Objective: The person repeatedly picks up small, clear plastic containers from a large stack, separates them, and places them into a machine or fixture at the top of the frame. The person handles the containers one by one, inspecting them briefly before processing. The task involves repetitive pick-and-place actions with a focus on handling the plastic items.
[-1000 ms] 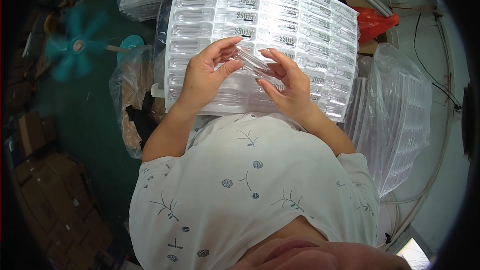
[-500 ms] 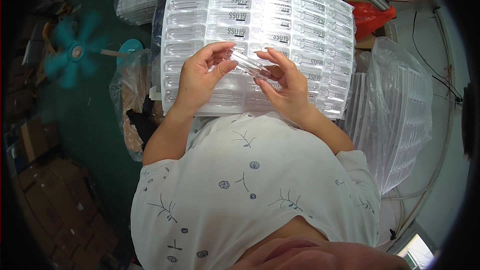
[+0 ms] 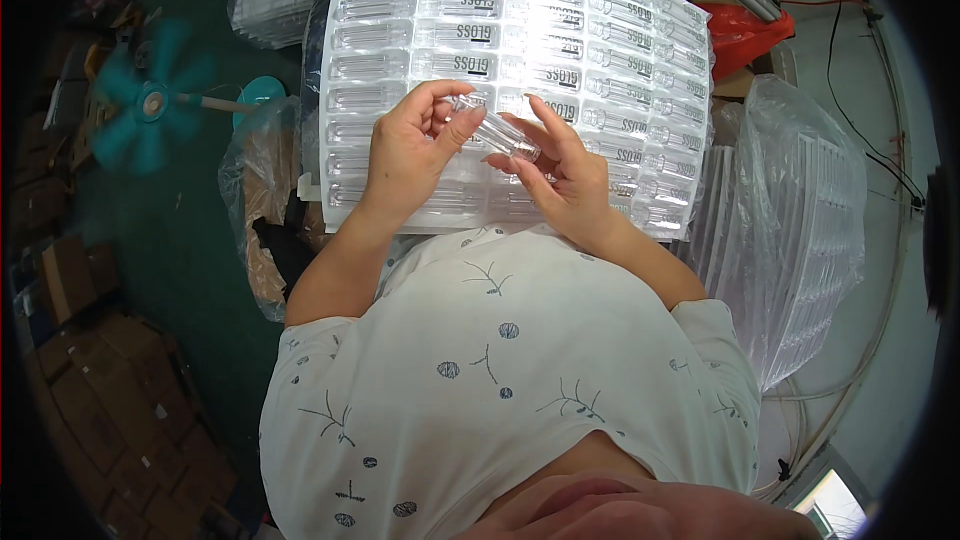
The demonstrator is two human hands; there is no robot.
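Clear plastic tube slants above the filled tray, left hand pinching its upper end, right hand curled about the lower, grip unclear; mid-handling, next move likely calls for light fingertips.

Clear tube between left fingers

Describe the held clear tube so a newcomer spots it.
Find the large white tray. Over its near half are the left hand and right hand. The clear tube between them slants, held, while the tray's tubes lie in rows.
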